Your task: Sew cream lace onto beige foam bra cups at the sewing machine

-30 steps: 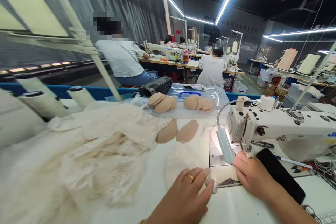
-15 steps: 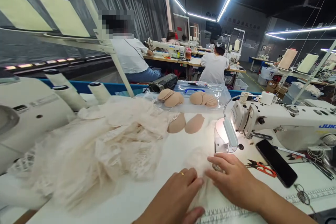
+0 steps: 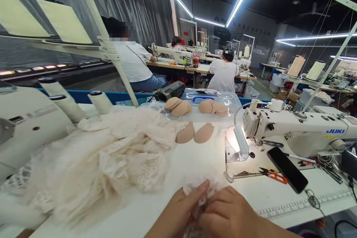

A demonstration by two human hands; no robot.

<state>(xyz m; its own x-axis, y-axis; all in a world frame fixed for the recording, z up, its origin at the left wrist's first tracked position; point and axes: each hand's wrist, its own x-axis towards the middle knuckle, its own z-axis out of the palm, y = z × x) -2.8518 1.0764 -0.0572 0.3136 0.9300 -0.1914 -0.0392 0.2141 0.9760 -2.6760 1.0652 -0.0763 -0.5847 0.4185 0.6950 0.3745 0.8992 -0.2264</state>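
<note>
Close to the table's front edge, my left hand (image 3: 180, 208) and my right hand (image 3: 232, 208) are together, fingers closed on a piece of sheer cream lace fabric (image 3: 191, 186). It is bunched up between them, and much of it is hidden by the fingers. Ahead of the hands, two beige cup pads (image 3: 204, 134) lie flat on the white tabletop. A heap of the same cream lace (image 3: 125, 152) spreads to the left. To the right stands a sewing machine (image 3: 304, 122), its small lamp (image 3: 241, 141) shining on the needle area.
Orange-handled thread snips (image 3: 276, 176) and a black phone (image 3: 288, 170) lie right of my hands, above a printed ruler strip (image 3: 301, 204). Stacked beige pads (image 3: 213, 106) rest on a clear plastic box (image 3: 232, 100) behind. Thread cones (image 3: 100, 102) stand left. Two people in white sit farther off.
Both hands have drawn back toward the table's front edge and come together. The lace, flat under the fingers before, is now lifted and bunched between them. The view has shifted slightly right.
</note>
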